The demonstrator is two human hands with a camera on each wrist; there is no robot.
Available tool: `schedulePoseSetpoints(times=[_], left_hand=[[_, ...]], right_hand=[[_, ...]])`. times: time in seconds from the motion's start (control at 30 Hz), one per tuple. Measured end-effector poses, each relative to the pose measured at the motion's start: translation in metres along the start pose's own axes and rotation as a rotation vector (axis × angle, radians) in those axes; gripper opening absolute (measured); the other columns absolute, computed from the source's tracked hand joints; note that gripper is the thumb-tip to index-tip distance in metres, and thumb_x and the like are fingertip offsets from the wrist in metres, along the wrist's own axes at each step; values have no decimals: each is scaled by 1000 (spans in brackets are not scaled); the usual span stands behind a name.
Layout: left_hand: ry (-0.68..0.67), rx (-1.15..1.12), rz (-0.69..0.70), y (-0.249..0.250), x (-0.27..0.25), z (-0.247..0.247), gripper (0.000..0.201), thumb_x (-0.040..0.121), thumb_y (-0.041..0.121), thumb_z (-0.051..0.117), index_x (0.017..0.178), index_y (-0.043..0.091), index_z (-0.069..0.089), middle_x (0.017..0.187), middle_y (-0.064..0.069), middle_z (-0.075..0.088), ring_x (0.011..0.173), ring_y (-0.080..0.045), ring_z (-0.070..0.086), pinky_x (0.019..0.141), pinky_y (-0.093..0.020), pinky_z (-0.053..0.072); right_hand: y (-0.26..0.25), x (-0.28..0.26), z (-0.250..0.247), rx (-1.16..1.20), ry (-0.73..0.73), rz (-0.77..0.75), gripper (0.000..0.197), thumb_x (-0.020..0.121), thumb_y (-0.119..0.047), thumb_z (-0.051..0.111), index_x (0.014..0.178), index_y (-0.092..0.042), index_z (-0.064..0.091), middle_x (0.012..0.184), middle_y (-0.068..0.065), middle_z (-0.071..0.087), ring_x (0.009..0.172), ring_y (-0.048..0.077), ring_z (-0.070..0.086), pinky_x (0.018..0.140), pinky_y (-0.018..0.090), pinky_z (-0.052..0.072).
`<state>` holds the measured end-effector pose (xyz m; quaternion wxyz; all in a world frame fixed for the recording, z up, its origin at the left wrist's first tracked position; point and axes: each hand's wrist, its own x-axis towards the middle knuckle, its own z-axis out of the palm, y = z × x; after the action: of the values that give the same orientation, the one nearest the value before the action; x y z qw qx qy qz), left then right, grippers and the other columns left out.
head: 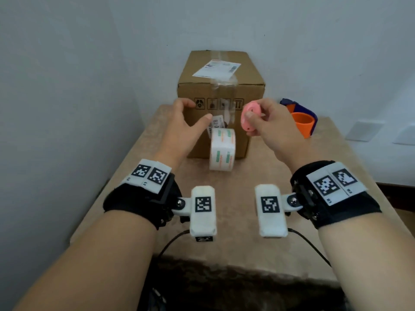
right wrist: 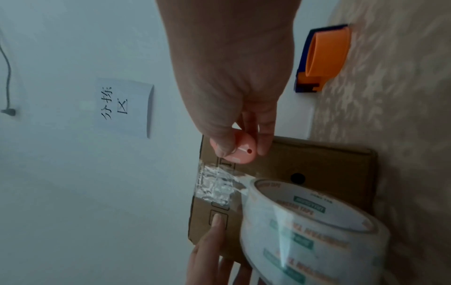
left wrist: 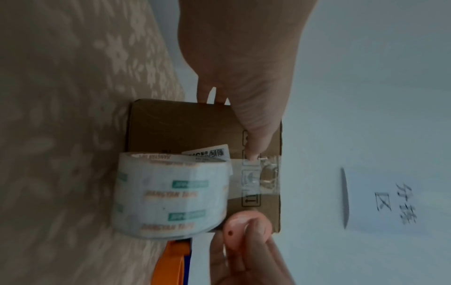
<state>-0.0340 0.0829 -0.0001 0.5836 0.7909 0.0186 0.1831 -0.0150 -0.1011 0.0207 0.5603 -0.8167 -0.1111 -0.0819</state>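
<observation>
A sealed cardboard box (head: 221, 75) stands at the far end of the table, clear tape across its top seam and down its front. A roll of clear packing tape (head: 222, 149) stands on edge against the box front. My left hand (head: 190, 120) is open, fingers spread, reaching at the box's front left with the thumb (left wrist: 256, 146) near the printed symbols. My right hand (head: 265, 122) pinches a small pink oval tool (head: 250, 115) between thumb and fingers, held in the air before the box's upper right front; the same pink tool (right wrist: 239, 150) shows in the right wrist view.
An orange and blue tape dispenser (head: 302, 117) sits on the table right of the box. The table (head: 303, 167) has a beige patterned cloth and stands in a corner of white walls. A paper sign (right wrist: 124, 108) hangs on the wall. Cables run off the near edge.
</observation>
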Motion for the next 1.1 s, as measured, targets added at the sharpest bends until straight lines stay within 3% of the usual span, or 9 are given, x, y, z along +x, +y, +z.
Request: schedulePoseSetpoints(times=[0.17,0.27,0.37,0.47,0.6,0.67,0.77,0.93,1.1], left_hand=[[-64,110,28,8,-3,30,33,81,40,63,104,32,42,125,-1,50,112,-16,50,98,-38,46],[192,317,133,16,-2,36,31,83,35,64,107,21,52,119,-1,37,107,-12,36,95,-21,31],[369,388,248,23,-3,40,24,83,30,63,101,16,56,106,0,30,101,-16,37,89,-21,30],[210,262,221,19,0,43,18,86,26,61,100,17,57,105,0,38,88,-8,45,80,-12,36],[51,214,203,15,0,47,13,87,21,60,101,21,61,103,-2,52,77,3,47,69,2,38],[71,145,174,15,-1,47,13,86,20,62,98,20,58,101,-4,56,78,0,49,69,-4,41],[71,-5,78,16,-2,45,24,84,22,64,95,19,44,90,-3,55,77,-10,52,70,-21,47],[11,37,148,23,-4,48,10,87,21,61,96,24,64,104,-2,44,90,-10,51,89,-20,45],[-103,-8,-60,21,-5,50,17,82,30,52,86,35,68,119,-12,56,101,-20,58,96,-37,49]], right_hand=[[2,-7,-37,-69,21,22,31,94,-13,55,124,-5,57,108,7,60,93,20,60,66,23,56],[-2,-10,-47,-148,32,-14,25,94,-15,54,116,-5,61,88,-1,60,90,20,59,76,32,55],[-9,-11,-47,-276,10,-102,21,96,-18,51,110,-9,62,81,-8,55,85,17,56,75,27,48],[-16,-9,-42,-346,10,-167,17,96,-17,48,108,-11,60,86,-6,55,85,16,55,71,20,47],[-19,-12,-33,-271,-111,-112,13,100,-18,39,109,-18,48,90,1,60,83,19,63,65,32,60],[-19,-14,-30,-337,-162,-82,23,101,-19,36,122,-18,44,96,3,59,75,13,58,58,29,57],[-16,-12,-27,-423,-200,-87,35,101,-20,36,136,-22,37,105,-3,60,78,4,51,73,26,42],[-13,-11,-24,-373,-99,-146,26,98,-22,45,124,-18,48,104,-5,62,95,10,54,69,12,38],[-11,-9,-21,-405,-44,-187,25,96,-23,50,120,-16,54,107,-2,62,92,9,52,66,11,37]])
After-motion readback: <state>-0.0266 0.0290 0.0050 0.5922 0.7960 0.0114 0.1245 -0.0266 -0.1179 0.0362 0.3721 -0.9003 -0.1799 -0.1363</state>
